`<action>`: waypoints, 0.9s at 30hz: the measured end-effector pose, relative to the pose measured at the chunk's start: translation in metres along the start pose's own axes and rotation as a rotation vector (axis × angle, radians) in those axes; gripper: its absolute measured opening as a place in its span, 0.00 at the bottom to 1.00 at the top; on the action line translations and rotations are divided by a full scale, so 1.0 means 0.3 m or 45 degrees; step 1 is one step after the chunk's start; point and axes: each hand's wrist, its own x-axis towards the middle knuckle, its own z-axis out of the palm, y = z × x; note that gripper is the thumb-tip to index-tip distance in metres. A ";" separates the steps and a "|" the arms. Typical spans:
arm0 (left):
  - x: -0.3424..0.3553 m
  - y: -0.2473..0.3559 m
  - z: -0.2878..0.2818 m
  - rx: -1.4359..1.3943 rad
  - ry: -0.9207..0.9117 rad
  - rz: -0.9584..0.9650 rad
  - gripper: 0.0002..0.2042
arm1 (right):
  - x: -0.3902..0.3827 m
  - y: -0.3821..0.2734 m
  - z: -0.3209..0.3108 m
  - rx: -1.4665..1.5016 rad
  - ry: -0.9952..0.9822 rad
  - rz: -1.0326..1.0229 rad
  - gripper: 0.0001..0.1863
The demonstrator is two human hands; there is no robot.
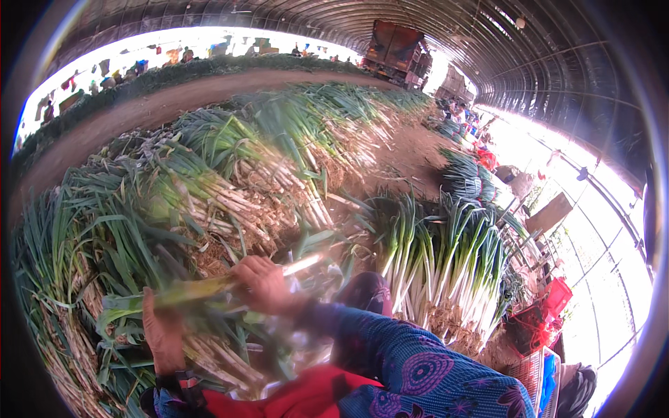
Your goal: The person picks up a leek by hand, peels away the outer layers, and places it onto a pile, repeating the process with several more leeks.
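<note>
Leek stalk [230, 280] lies across both hands at about 7 o'clock. Right hand [263, 282] is closed around it; left hand [162, 334] looks curled, though blurred. Better to peel slowly, away from the leek pile [209, 181].

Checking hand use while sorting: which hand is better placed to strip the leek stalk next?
Probably the right hand: it grips the leek stalk from above near the white end. The left hand lies lower, among the leaf ends, steadying it.
</note>
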 end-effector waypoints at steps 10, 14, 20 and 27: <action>0.024 0.034 -0.063 0.513 0.207 0.390 0.25 | 0.018 -0.103 0.181 0.527 -0.533 0.444 0.19; 0.006 0.042 -0.085 0.687 0.264 0.538 0.26 | -0.006 -0.146 0.265 0.669 -0.453 0.483 0.18; 0.015 0.055 -0.115 0.646 0.287 0.497 0.26 | -0.008 -0.159 0.305 0.794 -0.341 0.647 0.15; 0.016 0.052 -0.132 0.704 0.294 0.525 0.24 | 0.046 -0.184 0.303 0.615 -0.551 0.551 0.15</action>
